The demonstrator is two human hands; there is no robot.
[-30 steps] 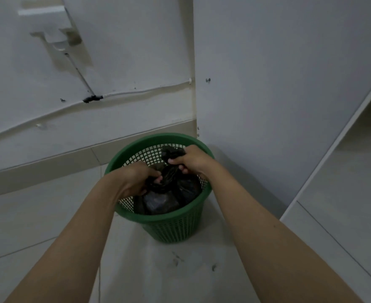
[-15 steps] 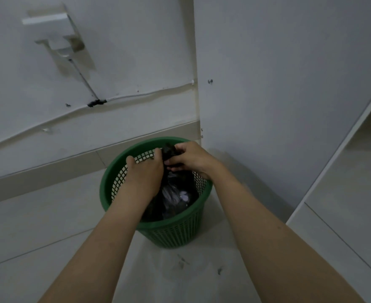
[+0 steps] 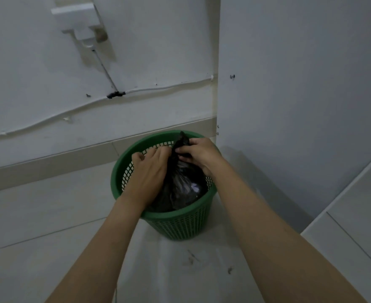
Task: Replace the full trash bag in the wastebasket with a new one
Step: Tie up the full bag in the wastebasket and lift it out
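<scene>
A green mesh wastebasket (image 3: 178, 224) stands on the tiled floor in a corner. Inside it sits a full black trash bag (image 3: 181, 189), its neck gathered and twisted upward above the rim. My right hand (image 3: 198, 153) is pinched around the top of that neck. My left hand (image 3: 150, 169) is pressed against the left side of the neck, fingers curled on the bag. The bag's lower part is hidden by the basket wall and my left wrist.
A white wall with a cable and a wall-mounted box (image 3: 79, 20) is behind the basket. A white panel (image 3: 289, 106) rises directly to its right. A low white ledge (image 3: 355, 215) lies at the far right. Open floor tiles (image 3: 37, 215) spread to the left.
Both hands have moved up from inside the basket to the bag's top. The neck is now drawn together and stands higher above the rim.
</scene>
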